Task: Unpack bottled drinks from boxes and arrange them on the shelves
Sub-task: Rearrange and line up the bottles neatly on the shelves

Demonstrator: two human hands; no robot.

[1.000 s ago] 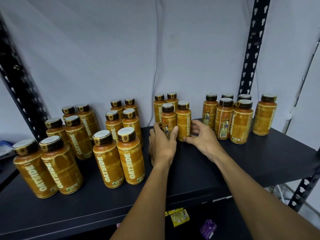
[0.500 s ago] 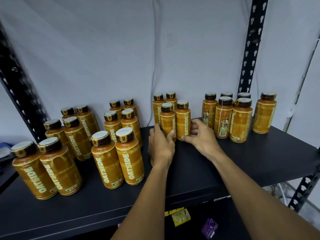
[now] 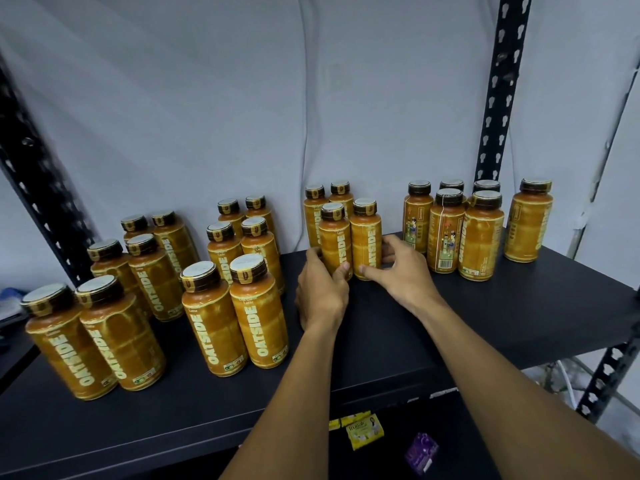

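Several orange bottles with dark caps and "OATSIDE" labels stand in paired rows on a black shelf (image 3: 485,317). In the middle group, my left hand (image 3: 320,289) grips the base of the front left bottle (image 3: 335,239). My right hand (image 3: 398,271) grips the base of the front right bottle (image 3: 366,233), thumb in front and fingers round its right side. Both bottles stand upright, side by side, with their labels facing me. Two more bottles (image 3: 327,199) stand right behind them.
A group of bottles (image 3: 460,233) stands to the right, a single bottle (image 3: 528,220) beyond it. More rows (image 3: 235,306) fill the left half. Black perforated uprights (image 3: 498,81) frame the shelf. Small yellow packets (image 3: 363,431) and a purple packet (image 3: 420,453) lie on the level below.
Both hands have turned the two front middle bottles, so the "OATSIDE" lettering now faces me. The hands stay at the bottle bases.
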